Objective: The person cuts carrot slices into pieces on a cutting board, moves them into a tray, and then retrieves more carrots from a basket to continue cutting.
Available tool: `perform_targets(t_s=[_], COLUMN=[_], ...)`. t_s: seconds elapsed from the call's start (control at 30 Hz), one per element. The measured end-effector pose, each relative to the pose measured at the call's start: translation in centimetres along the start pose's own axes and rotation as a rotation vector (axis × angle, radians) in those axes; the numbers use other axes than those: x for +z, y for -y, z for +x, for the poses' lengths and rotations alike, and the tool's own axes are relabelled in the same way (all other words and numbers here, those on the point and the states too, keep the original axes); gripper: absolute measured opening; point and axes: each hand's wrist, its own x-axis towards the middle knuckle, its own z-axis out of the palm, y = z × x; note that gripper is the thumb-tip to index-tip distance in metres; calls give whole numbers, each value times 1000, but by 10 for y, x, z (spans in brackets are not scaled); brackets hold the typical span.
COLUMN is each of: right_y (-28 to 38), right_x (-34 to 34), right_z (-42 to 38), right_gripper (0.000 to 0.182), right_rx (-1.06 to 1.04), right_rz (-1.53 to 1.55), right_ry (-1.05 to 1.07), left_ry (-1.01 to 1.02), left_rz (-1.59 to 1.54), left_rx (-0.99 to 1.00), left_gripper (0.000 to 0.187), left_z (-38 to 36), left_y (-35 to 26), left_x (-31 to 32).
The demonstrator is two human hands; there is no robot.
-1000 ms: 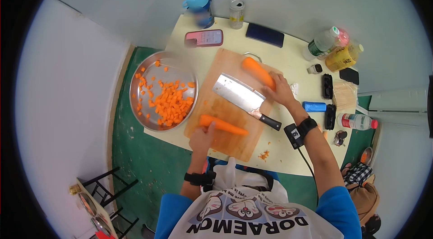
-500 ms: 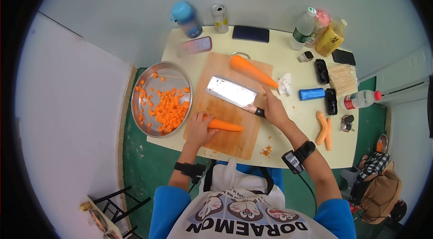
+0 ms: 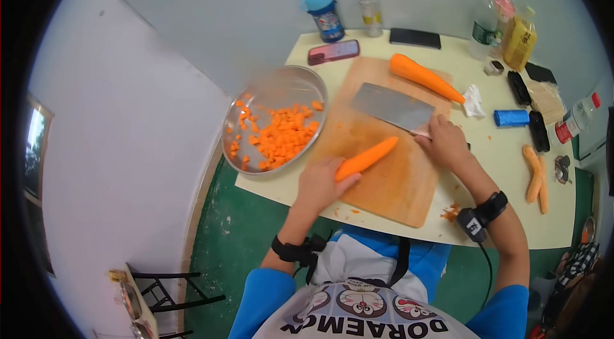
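Note:
My left hand is closed around the thick end of a peeled carrot, whose narrow end points up and right over the wooden cutting board. The fingers of my right hand wrap the handle of a cleaver; its broad blade lies flat over the board, edge hard to make out. Behind the blade a larger carrot rests across the board's far right corner. Left of the board, a round metal tray holds many diced carrot pieces.
Along the back stand a blue flask, a can, two phones and several bottles. On the right lie crumpled tissue, a blue roll, skewers and two thin carrots. Carrot scraps sit near the front edge.
My left hand has lifted and turned the carrot so its tip points up. My right hand has gone from beside the cleaver's handle to gripping it. The head view has shifted left.

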Motion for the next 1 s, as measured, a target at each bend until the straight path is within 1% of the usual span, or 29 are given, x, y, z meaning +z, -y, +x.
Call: perform_targets(t_s=[0.07, 0.1, 0.13, 0.2, 0.23, 0.3, 0.33, 0.43, 0.47, 0.5, 0.53, 0.57, 0.6, 0.63, 0.7, 0.73, 0.83, 0.87, 0.9, 0.93, 0.97, 1.0], right_y=[0, 1, 2, 10, 17, 29, 37, 45, 44, 42, 39, 45, 50, 53, 73, 69, 73, 68, 72, 67, 61, 70], right_x=[2, 0, -3, -12, -15, -24, -29, -33, -29, -25, -23, -30, -36, -44, -71, -72, -81, -78, -79, -73, -70, -76], right_z=[2, 4, 5, 6, 4, 2, -1, 2, 1, 0, 0, 1, 0, -5, -19, -25, -50, -57, -65, -70, -75, -82], right_gripper=[41, 41, 43, 50, 50, 55, 59, 59, 51, 51, 46, 42, 32, 32, 24, 19, 20, 21, 21, 21, 21, 21], right_rx=[3, -12, 47, 159, 160, 138, 155, 166, 131, 123, 88, 51, 94, 94, 207, 204, 247, 253, 240, 220, 201, 256], right_rz=[-74, -92, -23, 81, 61, 175, 144, 138, 163, 138, 211, 286, 314, 305, 615, 646, 579, 575, 582, 600, 611, 711], right_ry=[73, 57, 108, 212, 207, 147, 103, 120, 76, 74, 27, -18, -70, -67, -55, -95, -123, -152, -199, -256, -316, -311], left_ry=[-45, -63, -26, -34, -23, -63, -86, -118, -132, -66, -4, -25, 9, 52, 57, 57, 108, 117, 100, 79, 102, 125], left_rz=[-6, -15, 28, -1, -19, -30, -25, -77, -95, -77, -62, -81, -70, -54, -51, -41, -50, -45, -46, -51, -46, -40], left_rx=[13, 22, 20, 30, 42, 63, 73, 86, 86, 59, 29, 22, 14, 10, 7, 4, 22, 56, 45, 43, 40, 34], left_gripper=[44, 44, 43, 43, 42, 41, 41, 39, 39, 39, 38, 38, 38, 37, 38, 40, 43, 43, 43, 44, 44, 43], left_z=[-7, -9, -10, -12, -14, -16, -15, -13, -14, -11, -7, -3, -2, -1, -1, 1, 3, 2, 4, 8, 8, 7], left_y=[8, 12, 15, 22, 24, 27, 27, 28, 26, 25, 23, 22, 22, 22, 22, 21, 23, 26, 29, 30, 28, 25], left_x=[3, 4, 4, 4, 5, 12, 16, 27, 26, 24, 21, 18, 16, 15, 14, 13, 6, 8, 10, 13, 7, 3])
